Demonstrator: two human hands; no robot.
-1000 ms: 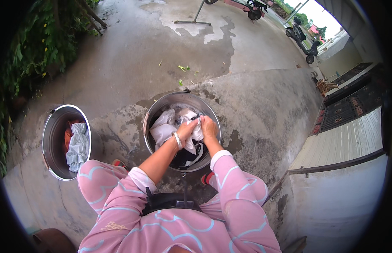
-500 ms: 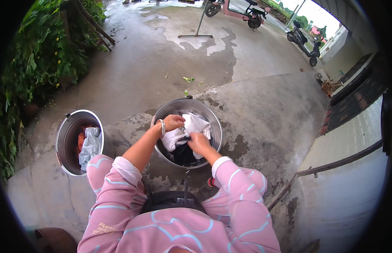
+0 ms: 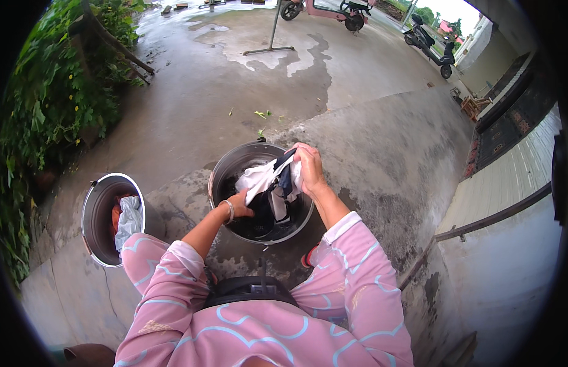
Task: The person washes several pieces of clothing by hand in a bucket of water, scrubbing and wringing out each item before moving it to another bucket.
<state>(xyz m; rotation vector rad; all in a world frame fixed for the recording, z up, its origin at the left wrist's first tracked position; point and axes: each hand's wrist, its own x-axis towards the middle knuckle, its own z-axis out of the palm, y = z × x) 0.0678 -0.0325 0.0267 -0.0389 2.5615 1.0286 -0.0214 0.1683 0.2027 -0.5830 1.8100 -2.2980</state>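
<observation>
More of the white-and-dark cloth (image 3: pixel 260 178) is opening out below my right hand (image 3: pixel 309 170), which is clutching its top and drawing away from my left hand (image 3: pixel 238 205), whose hold I cannot tell, over the metal bucket (image 3: pixel 236 158) beneath my fingers.

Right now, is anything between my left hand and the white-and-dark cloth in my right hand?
Nothing visible. Your left hand is over the middle bucket, right beside the white-and-dark cloth in your right hand; whether it touches is unclear.
</observation>
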